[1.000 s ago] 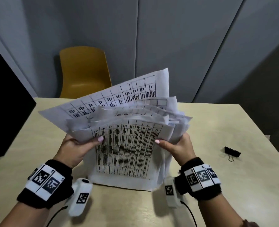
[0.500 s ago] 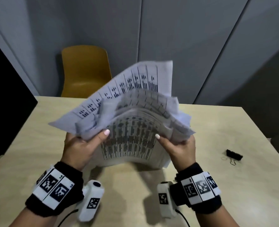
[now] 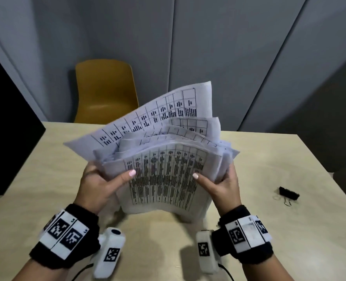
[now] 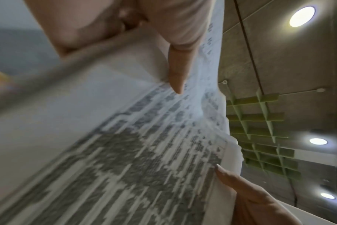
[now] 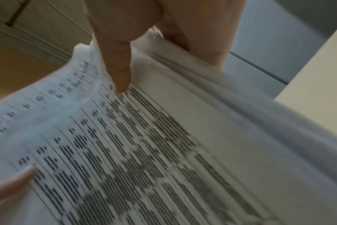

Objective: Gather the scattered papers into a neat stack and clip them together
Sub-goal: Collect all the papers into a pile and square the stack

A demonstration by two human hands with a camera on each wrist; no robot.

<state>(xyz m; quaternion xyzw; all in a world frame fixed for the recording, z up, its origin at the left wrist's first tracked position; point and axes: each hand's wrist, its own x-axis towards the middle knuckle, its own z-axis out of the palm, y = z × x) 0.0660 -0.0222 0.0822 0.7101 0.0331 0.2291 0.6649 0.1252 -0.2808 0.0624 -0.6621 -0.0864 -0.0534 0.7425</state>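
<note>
Both hands hold the papers [image 3: 168,169] upright over the surface [image 3: 269,230], one hand per side edge. Left hand [image 3: 99,185]: thumb pressed flat on the front sheet, fingers wrapped behind, clamped on the left edge. Right hand [image 3: 222,185]: same grip mirrored on the right edge, thumb in front, the rest behind. The wrist views confirm each thumb lying on the printed face.

The bundle's bottom edge is close above the surface; can't tell whether it touches. Sheets are not aligned: the rear ones fan up and to the left, top corners staggered, the front sheet bowed outward. My read is that the vertical hold is for jogging, so the lower edges drop against the surface and level out, with side grips loose enough for sheets to slide yet tight enough to stop them spilling.

The binder clip [image 3: 288,194] lies on the surface to the right, well apart from the papers and untouched. It's within the right hand's reach, probably left there for after squaring.

Judgement: gathering done, squaring in progress, clipping not started. Risk: the tall rear sheet stays skewed unless the grip loosens.
</note>
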